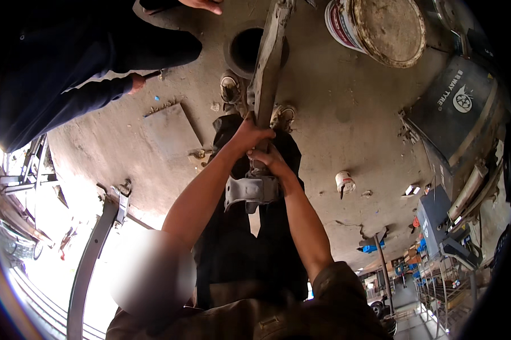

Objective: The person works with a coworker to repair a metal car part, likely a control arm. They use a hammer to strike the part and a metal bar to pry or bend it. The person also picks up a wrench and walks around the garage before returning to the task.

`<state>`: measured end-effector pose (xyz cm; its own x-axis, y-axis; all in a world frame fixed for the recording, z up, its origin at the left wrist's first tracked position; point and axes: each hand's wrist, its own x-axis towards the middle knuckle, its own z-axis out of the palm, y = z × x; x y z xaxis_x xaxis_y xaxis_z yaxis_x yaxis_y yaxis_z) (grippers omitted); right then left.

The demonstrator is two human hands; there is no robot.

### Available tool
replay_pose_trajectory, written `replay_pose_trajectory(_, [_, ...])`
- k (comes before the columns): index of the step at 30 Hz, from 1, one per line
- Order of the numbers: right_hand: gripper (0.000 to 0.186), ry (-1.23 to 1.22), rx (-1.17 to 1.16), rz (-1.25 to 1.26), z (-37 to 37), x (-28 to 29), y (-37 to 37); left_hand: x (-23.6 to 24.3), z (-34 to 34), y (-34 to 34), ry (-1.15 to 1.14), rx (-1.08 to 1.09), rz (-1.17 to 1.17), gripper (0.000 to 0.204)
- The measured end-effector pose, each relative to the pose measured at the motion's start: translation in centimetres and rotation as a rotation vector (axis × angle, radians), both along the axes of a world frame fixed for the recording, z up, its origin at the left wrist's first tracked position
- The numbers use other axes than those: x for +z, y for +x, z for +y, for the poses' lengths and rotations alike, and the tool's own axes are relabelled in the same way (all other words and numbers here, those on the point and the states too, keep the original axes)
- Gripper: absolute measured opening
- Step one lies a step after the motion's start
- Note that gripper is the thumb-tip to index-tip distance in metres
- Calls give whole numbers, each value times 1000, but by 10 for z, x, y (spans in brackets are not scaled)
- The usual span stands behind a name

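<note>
Head view | long grey metal beam [269,68] runs fore-and-aft | left hand [252,135] wrapped round, farther out | right hand [272,158] wrapped round, nearer curved grey metal bracket [254,191]

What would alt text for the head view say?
A person's left hand and right hand grip a long metal beam, a grey bracket at its near end. A dark-clothed co-worker is at upper left, a bucket at upper right.
</note>
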<state>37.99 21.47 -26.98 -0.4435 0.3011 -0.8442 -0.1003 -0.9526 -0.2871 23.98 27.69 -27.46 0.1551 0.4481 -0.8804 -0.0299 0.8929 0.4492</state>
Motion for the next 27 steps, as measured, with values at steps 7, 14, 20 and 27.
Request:
replay_pose_trajectory(7, [56,132,73,-50,15,23,-7,-4,-12,-4,-16,70,-4,40])
replay_pose_trajectory(14, [53,149,195,-78,22,23,0,0,-21,4,-19,194,-48,46])
replay_pose_trajectory(20, [44,172,305,-182,20,32,-8,-11,-27,1,38,152,-11,56])
replay_pose_trajectory(27, [27,80,263,-166,14,31,-23,-29,-35,-10,-2,141,-76,64])
